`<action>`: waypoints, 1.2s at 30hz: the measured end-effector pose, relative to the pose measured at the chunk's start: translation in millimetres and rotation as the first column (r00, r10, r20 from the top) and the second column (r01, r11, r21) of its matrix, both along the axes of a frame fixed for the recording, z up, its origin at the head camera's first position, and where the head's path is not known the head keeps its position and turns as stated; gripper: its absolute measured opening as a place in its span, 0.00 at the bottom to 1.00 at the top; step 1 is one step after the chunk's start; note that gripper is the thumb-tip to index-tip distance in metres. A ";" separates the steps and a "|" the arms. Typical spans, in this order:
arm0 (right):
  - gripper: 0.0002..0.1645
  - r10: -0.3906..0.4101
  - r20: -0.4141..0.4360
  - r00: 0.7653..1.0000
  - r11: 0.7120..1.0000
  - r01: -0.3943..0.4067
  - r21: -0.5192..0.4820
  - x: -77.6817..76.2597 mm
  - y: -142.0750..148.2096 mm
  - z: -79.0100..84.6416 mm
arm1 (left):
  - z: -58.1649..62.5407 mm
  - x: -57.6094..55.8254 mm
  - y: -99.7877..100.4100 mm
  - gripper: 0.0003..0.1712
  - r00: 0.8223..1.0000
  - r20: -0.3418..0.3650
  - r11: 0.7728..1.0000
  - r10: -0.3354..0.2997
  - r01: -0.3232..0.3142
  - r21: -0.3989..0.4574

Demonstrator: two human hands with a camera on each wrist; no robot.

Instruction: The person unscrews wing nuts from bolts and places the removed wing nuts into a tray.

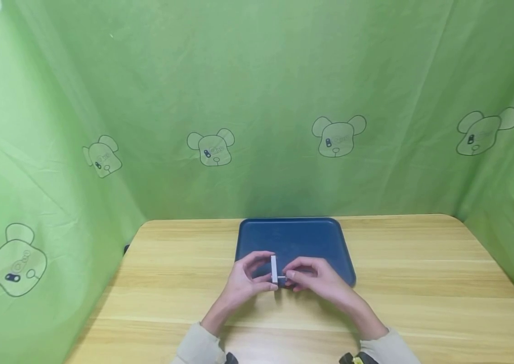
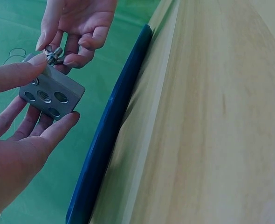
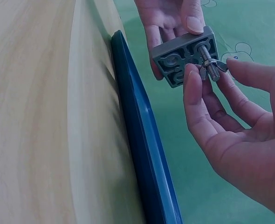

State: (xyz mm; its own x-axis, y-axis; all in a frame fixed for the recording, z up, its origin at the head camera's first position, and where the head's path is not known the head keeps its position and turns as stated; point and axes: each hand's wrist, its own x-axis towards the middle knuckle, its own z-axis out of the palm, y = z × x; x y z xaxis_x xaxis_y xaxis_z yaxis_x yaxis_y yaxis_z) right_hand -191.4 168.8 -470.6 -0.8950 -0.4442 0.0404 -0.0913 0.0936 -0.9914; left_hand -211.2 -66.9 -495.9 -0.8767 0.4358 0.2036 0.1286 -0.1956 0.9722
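Metal block: a grey block (image 1: 274, 269), held up off the wooden table (image 1: 412, 263), showing against the near part of the blue tray (image 1: 289, 235) in the head view.
Block's direction: one broad face looks left, the other right; from the head it is seen almost edge-on, a narrow strip whose long axis runs near to far.
Block's faces: the left one has round holes; the right one has curved, ribbed recesses.
Bolt: a threaded bolt (image 3: 204, 50) stands out from the block's right face near its near end, its long axis running left to right, free end pointing right.
Wing nut: a metal wing nut (image 3: 210, 62) sits round the bolt, apart from the block's face, with some thread showing beyond it.
Left hand: the left hand (image 1: 244, 279) grips the block across its length, thumb at the near end, fingers at the far end.
Right hand: the right hand (image 1: 320, 278) has a narrow grip, thumb and finger pinching the wing nut's wings.
Tray: lies at the table's far edge, around the middle.
Backdrop: green sheeting (image 1: 266, 60) with bear-head outlines, behind and at both sides.
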 end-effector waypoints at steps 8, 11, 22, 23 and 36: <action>0.20 0.002 0.007 1.000 1.000 -0.001 -0.015 0.2 0.4 -0.7 | 0.5 0.0 -0.2 0.41 1.000 0.006 1.000 -0.014 0.014 0.015; 0.20 0.013 0.007 1.000 1.000 -0.013 -0.024 -0.3 0.5 -1.3 | 0.2 -0.3 0.0 0.41 1.000 0.010 1.000 -0.016 0.015 0.023; 0.22 0.039 0.014 0.999 0.998 -0.039 -0.058 -0.4 1.7 -1.4 | 0.6 -0.4 0.2 0.41 1.000 0.019 0.999 -0.016 0.015 0.035; 0.23 0.040 0.013 0.999 0.998 -0.039 -0.057 -0.3 1.7 -1.3 | 0.6 -0.4 0.1 0.41 1.000 0.020 0.999 -0.016 0.016 0.035; 0.26 0.039 0.018 0.999 0.999 -0.039 -0.035 -0.5 2.6 -1.6 | 2.0 -0.3 -0.5 0.42 1.000 0.022 0.999 -0.014 0.013 0.042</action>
